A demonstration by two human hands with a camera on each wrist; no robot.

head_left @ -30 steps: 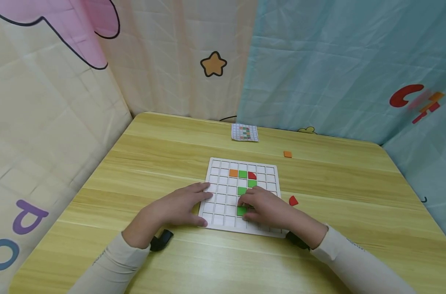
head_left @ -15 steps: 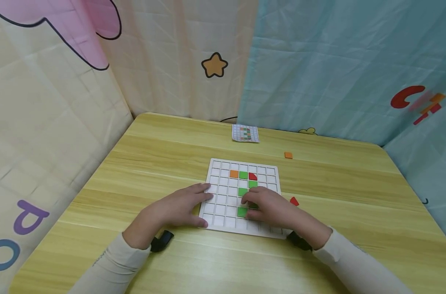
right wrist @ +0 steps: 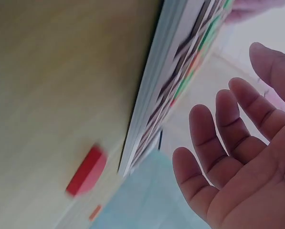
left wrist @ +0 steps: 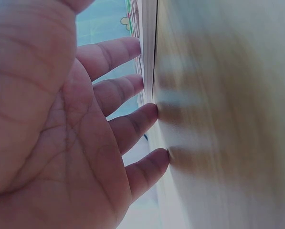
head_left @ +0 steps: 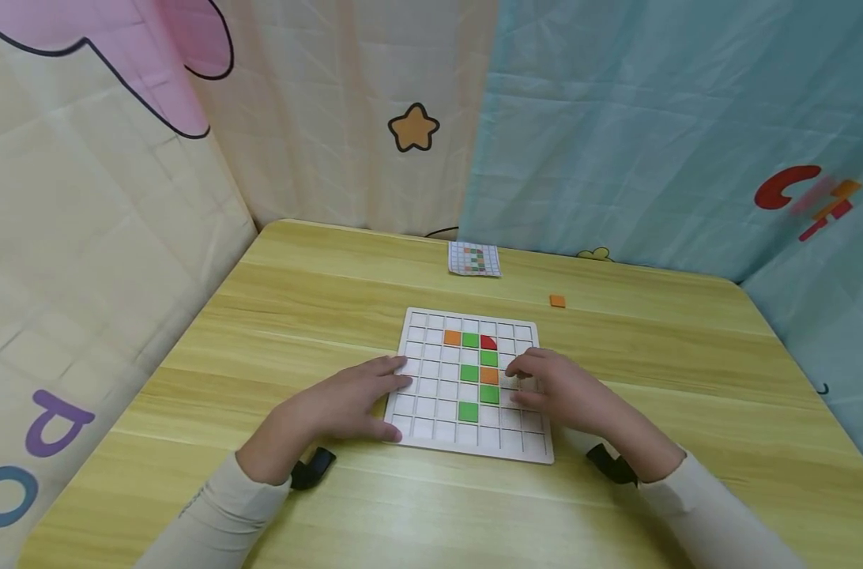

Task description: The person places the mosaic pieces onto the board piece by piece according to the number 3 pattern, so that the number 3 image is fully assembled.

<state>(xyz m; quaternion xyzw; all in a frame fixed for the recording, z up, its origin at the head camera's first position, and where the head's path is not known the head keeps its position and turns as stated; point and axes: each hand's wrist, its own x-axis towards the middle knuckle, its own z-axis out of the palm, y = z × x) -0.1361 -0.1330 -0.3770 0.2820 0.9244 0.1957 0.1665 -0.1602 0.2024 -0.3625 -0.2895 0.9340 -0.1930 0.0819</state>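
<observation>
A white grid board lies flat on the table with several square tiles in its cells, among them a green tile and an orange tile. A red quarter-round piece sits in an upper cell. My left hand touches the board's left edge; in the left wrist view its fingers are spread, some tips on the table. Over the board's right edge hovers my right hand, holding nothing, its fingers loosely bent. Another red piece lies on the table beside the board, hidden in the head view.
A loose orange tile lies beyond the board on the right. A printed grid card rests at the table's back edge. Printed curtains hang behind the wooden table.
My right hand has moved right, off the tiles to the board's right edge. The orange and green tiles that were under it now show. The loose red piece is now covered. The left hand stays put.
</observation>
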